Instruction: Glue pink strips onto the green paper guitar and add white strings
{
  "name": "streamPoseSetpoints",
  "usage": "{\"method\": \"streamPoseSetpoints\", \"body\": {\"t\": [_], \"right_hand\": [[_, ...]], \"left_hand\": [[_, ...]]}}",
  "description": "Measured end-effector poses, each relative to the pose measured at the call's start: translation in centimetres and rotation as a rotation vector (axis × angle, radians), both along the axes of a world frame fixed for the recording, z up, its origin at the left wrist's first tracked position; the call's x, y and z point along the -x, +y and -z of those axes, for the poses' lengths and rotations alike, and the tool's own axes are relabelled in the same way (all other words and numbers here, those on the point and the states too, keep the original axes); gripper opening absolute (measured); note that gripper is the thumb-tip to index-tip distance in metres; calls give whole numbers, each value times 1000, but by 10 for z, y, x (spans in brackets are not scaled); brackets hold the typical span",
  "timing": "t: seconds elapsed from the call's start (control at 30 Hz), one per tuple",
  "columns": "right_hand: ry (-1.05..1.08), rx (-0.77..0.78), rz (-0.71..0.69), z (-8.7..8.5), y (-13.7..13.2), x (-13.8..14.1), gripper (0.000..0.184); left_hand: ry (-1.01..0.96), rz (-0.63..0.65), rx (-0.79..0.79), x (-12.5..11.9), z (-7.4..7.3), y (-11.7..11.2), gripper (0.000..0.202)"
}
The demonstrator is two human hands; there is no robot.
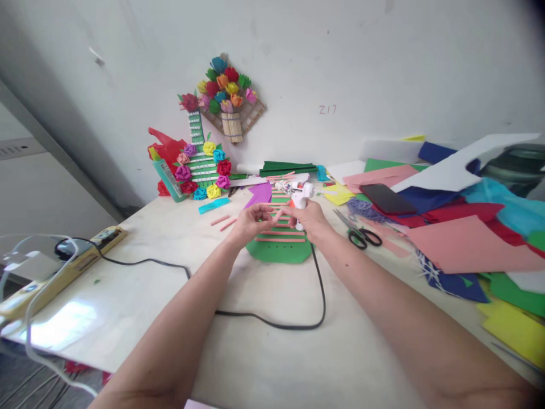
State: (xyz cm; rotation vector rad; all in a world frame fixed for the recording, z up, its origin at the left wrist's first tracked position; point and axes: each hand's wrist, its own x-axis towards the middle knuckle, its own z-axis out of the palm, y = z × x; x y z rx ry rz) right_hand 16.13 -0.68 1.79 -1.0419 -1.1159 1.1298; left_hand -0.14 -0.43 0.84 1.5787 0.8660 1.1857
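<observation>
Both hands are over a green paper guitar shape (279, 254) with pink paper strips laid across it in rows. My right hand (310, 218) is wrapped round a white hot glue gun (301, 196) with an orange trigger, its nozzle pointing left. Between the hands is a short pink paper strip (277, 216). My left hand (254, 220) pinches at its left end, and the right fingertips are close to its other end; whether they touch it I cannot tell. Loose pink strips (220, 220) lie left of my left hand.
A black cord (281, 326) loops across the table's front, and a power strip (91, 257) lies at left. Scissors (360, 233), a phone (387, 199) and piled coloured paper (472, 241) are at right. Behind stand a glue bottle (168, 177) and a flower-trimmed guitar (200, 165).
</observation>
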Motion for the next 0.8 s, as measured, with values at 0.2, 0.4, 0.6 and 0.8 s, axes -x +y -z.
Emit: {"method": "streamPoseSetpoints", "body": {"t": [0.2,0.4,0.6,0.8], "right_hand": [[50,29,66,-1,0,2,34],[58,-2,-8,-1,-1,1,34],[55,-75,-72,-2,-4,3,35],[27,-143,-38,-6,-1,-4,31]], "left_hand": [[-41,95,144,-6,0,-3,32],[-55,314,388,8,9,5,21],[-88,392,501,4,0,0,17],[-7,298,408,12,-11,0,17]]}}
